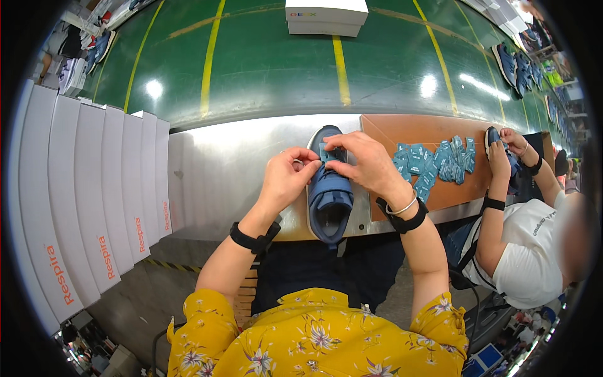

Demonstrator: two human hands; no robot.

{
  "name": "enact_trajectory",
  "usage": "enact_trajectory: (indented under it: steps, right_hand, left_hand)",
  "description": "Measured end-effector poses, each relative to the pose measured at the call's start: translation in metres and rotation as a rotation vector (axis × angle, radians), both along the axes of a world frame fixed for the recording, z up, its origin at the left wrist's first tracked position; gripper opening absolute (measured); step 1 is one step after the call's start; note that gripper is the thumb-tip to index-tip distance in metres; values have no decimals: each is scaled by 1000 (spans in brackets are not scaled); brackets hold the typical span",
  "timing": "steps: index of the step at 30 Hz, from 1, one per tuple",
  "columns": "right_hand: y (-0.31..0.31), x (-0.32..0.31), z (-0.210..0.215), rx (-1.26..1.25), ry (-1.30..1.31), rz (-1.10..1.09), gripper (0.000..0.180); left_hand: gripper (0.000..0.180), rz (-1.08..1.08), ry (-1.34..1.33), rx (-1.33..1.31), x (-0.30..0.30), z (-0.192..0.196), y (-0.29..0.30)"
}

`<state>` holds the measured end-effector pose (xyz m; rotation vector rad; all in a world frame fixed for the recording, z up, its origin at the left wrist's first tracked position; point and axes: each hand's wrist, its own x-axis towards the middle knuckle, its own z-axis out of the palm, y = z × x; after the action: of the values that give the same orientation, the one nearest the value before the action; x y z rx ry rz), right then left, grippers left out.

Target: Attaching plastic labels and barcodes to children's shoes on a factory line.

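A navy-blue shoe lies on the metal bench in front of me, its heel opening toward me and its toe pointing away. A small teal tag sits over the front of its laces. My left hand pinches the tag's left side between thumb and forefinger. From the right, my right hand curls over the shoe, its finger and thumb closed about the same tag. The exact contact of the fingertips is partly hidden. Black bands circle both my wrists.
Many teal tags lie in a pile on a brown board to the right. White shoeboxes stand stacked at left. Beyond the metal bench runs a green conveyor carrying a white box. At right, a co-worker handles another shoe.
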<state>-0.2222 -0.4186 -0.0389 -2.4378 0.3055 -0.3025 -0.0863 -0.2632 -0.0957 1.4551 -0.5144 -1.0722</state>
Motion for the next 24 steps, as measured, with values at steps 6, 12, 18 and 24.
enact_trajectory:
  steps: [6, 12, 18, 24]
  right_hand:
    - [2, -2, -7, -62, -40, -9, 26]
    - [6, -2, -3, -180, -174, -32, 19]
    - [6, -10, -14, -257, -212, -21, 16]
    - [11, -9, -16, -241, -224, 19, 14]
  left_hand:
    - [16, 0, -149, -78, 1, -2, -3]
    - [16, -33, -56, -82, 3, -1, -8]
    - [15, -30, -123, -68, 1, -11, -5]
    - [9, -18, -80, -23, 0, 0, -2]
